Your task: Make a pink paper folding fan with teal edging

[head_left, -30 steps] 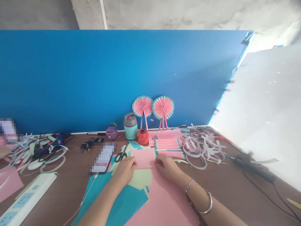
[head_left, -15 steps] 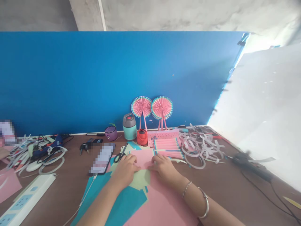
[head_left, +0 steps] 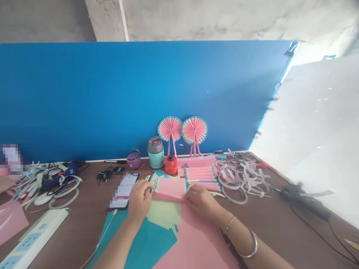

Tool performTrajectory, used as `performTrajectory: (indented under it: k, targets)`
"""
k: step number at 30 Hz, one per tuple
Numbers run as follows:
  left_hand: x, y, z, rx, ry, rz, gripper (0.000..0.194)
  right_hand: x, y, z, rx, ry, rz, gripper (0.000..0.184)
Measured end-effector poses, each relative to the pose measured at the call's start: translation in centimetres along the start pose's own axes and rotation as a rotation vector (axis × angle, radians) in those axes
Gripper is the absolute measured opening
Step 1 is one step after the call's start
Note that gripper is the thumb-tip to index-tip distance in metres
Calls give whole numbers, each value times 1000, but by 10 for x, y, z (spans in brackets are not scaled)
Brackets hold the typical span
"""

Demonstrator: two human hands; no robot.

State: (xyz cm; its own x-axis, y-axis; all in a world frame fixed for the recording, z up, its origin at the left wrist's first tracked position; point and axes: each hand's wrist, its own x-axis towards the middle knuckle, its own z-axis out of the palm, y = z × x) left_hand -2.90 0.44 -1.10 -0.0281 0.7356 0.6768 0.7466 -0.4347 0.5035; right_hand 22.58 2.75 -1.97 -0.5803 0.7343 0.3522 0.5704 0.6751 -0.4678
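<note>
A small pink paper [head_left: 170, 189] with blue and pale striped side edges lies between my hands, a fold running along its near edge. My left hand [head_left: 139, 200] pinches its left edge, close by the phone. At the opposite edge, my right hand [head_left: 200, 203] has its fingers closed on the paper, bracelets on that wrist. Beneath are a light green sheet [head_left: 165, 215], a blue sheet [head_left: 148, 243] and a large pink sheet [head_left: 199, 243]. Pleated pink strips [head_left: 200, 173] lie just beyond my right hand. Scissors [head_left: 152, 176] are mostly hidden behind my left hand.
Two round pink paper fans [head_left: 194, 129] lean on the blue partition behind a teal flask [head_left: 156, 157] and a red container [head_left: 171, 165]. Curled white strips [head_left: 244, 175] spread to the right. A phone [head_left: 125, 190] and a power strip [head_left: 36, 239] lie left.
My hands have moved apart, from the middle of the small pink paper out to its two side edges. More of its surface now shows, and the view has shifted slightly.
</note>
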Motion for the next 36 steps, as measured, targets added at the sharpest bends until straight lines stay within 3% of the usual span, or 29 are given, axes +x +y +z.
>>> performTrajectory:
  k: [3, 7, 9, 11, 15, 18, 21, 23, 25, 28, 33, 36]
  targets:
    - [-4, 2, 0, -79, 28, -30, 28, 1, 0, -2, 306, 117, 158, 20]
    - [-10, 14, 8, -213, -284, -192, 25, -2, -5, 1, 499, 184, 283, 16]
    - [-12, 22, 15, -358, -400, -336, 26, -3, -10, 6, 478, 192, 222, 16]
    - [-13, 31, 22, -500, -444, -415, 33, -5, -16, 11, 383, 182, 101, 16]
    - [-15, 35, 29, -538, -345, -462, 36, -5, -25, 15, 149, 86, -89, 21]
    - [-14, 31, 27, -343, -224, -331, 31, -7, -28, 11, -10, 92, -174, 24]
    - [-13, 28, 22, -119, -67, -62, 28, -11, -33, 7, -165, 308, -233, 28]
    - [-13, 30, 19, 0, -46, 85, 30, -15, -38, 5, -287, 439, -271, 34]
    - [-15, 34, 19, 70, -124, 175, 35, -16, -42, 6, -392, 450, -308, 41]
    - [-18, 41, 21, 121, -299, 233, 31, -13, -41, 11, -456, 326, -282, 46]
    - [-20, 42, 24, 189, -439, 281, 26, -7, -24, 23, -326, 222, -157, 21]
    - [-19, 39, 23, 198, -470, 259, 21, -7, -16, 25, -300, 231, -135, 19]
